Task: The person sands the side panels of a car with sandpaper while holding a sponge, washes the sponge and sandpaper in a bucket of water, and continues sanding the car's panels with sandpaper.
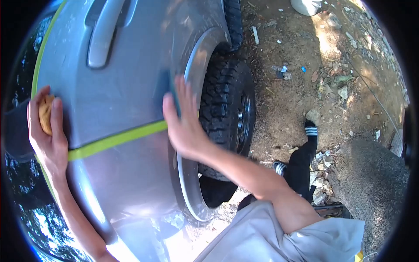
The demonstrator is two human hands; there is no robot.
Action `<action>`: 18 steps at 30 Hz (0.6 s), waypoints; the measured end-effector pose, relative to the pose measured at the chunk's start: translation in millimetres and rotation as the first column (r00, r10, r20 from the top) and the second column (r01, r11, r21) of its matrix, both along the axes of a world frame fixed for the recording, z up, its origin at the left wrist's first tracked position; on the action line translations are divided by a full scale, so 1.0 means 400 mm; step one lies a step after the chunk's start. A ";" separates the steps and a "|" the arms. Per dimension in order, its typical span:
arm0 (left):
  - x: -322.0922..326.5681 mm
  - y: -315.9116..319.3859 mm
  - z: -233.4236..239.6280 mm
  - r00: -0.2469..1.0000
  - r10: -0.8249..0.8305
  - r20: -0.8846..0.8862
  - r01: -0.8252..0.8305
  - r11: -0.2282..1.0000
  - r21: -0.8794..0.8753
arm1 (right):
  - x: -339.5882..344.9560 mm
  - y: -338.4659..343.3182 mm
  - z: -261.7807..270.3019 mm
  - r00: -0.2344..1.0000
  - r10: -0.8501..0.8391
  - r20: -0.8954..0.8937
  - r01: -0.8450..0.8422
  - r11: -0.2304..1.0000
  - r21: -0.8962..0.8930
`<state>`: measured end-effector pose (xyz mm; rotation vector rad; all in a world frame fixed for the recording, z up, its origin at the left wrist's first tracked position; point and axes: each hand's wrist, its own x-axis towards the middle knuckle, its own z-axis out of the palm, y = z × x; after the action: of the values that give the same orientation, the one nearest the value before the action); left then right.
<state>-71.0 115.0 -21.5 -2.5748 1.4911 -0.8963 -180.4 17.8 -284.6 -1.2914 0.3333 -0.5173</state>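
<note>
My left hand (52, 131) grips a yellow sponge (45, 114) at the window edge of a grey vehicle's body. Across from it, my right hand (186, 124) lies against the panel beside the wheel arch (199, 62), its fingers blurred. Between that thumb and the fingers shows a thin teal pad or sheet (177, 98); the palm hides most of it. Green masking tape (121, 140) runs over the panel seam from near my left wrist to my right thumb. Above the seam is the grey door panel (124, 95) with its handle (101, 39).
A black knobbly tyre (217, 108) stands under the arch. Dirt ground (278, 98) with stones and litter lies at the right, beside a large grey rock (370, 183). My striped footwear (311, 131) is on the ground. A white container (306, 6) sits at the top.
</note>
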 end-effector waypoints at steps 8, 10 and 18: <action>-0.033 -0.021 0.009 1.000 0.025 0.006 -0.025 0.999 0.040 | 0.071 -0.100 -0.007 1.000 0.006 -0.011 -0.005 0.993 0.118; -0.035 -0.011 0.011 1.000 0.015 -0.008 -0.014 0.999 0.043 | 0.028 -0.079 -0.023 0.992 0.118 0.054 -0.120 0.992 0.045; -0.039 -0.017 0.002 0.997 0.042 0.072 -0.047 0.996 0.070 | 0.105 -0.150 -0.036 0.998 0.062 -0.010 -0.061 0.997 0.036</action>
<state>-86.5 108.2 -20.6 -2.4886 1.4149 -0.9015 -138.5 -42.3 -299.0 -1.2663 0.3097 -0.4504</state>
